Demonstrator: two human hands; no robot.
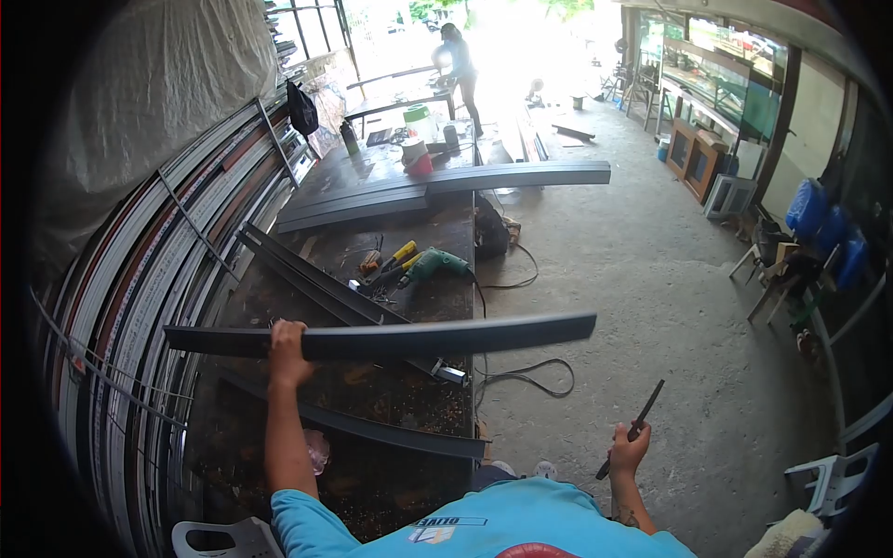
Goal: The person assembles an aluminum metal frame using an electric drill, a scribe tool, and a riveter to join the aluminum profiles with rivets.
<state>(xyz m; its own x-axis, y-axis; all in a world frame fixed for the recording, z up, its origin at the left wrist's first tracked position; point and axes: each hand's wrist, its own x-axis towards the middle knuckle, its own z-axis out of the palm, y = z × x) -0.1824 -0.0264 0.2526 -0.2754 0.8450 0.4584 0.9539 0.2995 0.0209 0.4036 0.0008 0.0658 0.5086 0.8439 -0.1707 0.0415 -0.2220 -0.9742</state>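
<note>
My left hand (289, 353) is closed around a long dark metal profile (446, 337), gripping it left of its middle. The profile lies crosswise above the workbench, its right end out past the bench edge. Off to the right of the bench, my right hand (630, 448) is wrapped round a slim dark bar that looks like a flat file (651, 402), tilted with its tip up. Beneath the held profile, another dark profile (316, 279) runs diagonally on the bench. A curved-looking dark strip (372, 426) lies nearer to me.
A green power drill (437, 265) and yellow-handled tools (400, 253) lie on the workbench (437, 400). Stacked grey profiles (521, 175) overhang its right edge. A cable (535, 372) loops on the floor. Racked profiles (139, 270) line the left. A person (458, 74) stands far back.
</note>
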